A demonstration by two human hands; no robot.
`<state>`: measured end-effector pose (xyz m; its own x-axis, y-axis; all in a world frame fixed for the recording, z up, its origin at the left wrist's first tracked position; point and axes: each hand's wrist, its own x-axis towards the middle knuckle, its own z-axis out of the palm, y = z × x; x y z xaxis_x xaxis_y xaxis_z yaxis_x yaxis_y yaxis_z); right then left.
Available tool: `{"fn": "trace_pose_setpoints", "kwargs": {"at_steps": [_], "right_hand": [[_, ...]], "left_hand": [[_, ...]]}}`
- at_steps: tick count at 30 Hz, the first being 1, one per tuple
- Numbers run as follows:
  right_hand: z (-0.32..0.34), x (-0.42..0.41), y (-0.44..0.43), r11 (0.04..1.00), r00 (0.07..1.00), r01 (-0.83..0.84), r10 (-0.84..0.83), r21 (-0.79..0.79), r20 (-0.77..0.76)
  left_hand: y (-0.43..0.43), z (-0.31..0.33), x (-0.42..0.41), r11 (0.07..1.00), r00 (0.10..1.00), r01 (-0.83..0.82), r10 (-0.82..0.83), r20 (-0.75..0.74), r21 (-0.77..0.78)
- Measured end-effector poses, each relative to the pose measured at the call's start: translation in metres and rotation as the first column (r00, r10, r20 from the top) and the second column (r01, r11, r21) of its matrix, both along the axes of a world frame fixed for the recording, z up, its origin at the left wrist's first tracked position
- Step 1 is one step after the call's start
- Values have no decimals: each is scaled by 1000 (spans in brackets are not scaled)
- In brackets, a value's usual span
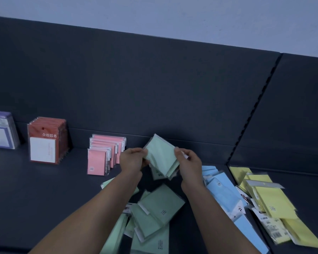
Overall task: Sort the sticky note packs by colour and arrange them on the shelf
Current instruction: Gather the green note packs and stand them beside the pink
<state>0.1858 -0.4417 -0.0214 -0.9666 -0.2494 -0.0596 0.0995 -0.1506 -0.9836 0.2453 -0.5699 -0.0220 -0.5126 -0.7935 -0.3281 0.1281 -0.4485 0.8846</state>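
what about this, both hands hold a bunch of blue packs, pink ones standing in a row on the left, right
Not blue: in the head view the left hand and right hand hold green packs. The pink packs do stand in a row on the left.

Can't see all of the purple packs [0, 132], chopped at the left edge; can't read blurry labels on the yellow packs [272, 200].

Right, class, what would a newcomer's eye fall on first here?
The left hand and right hand grip a bundle of green packs at the centre. Loose green packs, blue packs and yellow packs lie scattered below and to the right; pink packs stand in a neat row at the left.
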Motion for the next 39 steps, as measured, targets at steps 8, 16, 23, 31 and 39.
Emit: {"fn": "trace_pose_setpoints", "kwargs": {"at_steps": [8, 16, 23, 31, 39], "right_hand": [[-2, -1, 8, 982, 981, 145, -125, 124, -150], [-7, 3, 13, 971, 972, 169, -136, 171, -191], [-5, 2, 20, 968, 956, 202, -162, 148, -243], [-6, 12, 16, 984, 984, -29, 58, 175, -166], [-14, 23, 21, 946, 946, -280, 301, 162, -124]], "left_hand": [[5, -4, 14, 651, 731, 637, -338, 593, -414], [22, -2, 20, 162, 330, 944, -445, 832, -288], [-8, 15, 29, 331, 473, 881, -596, 649, -339], [-8, 25, 24, 338, 746, 654, -439, 501, -677], [7, 5, 26, 248, 849, 515, -279, 449, -820]]}}
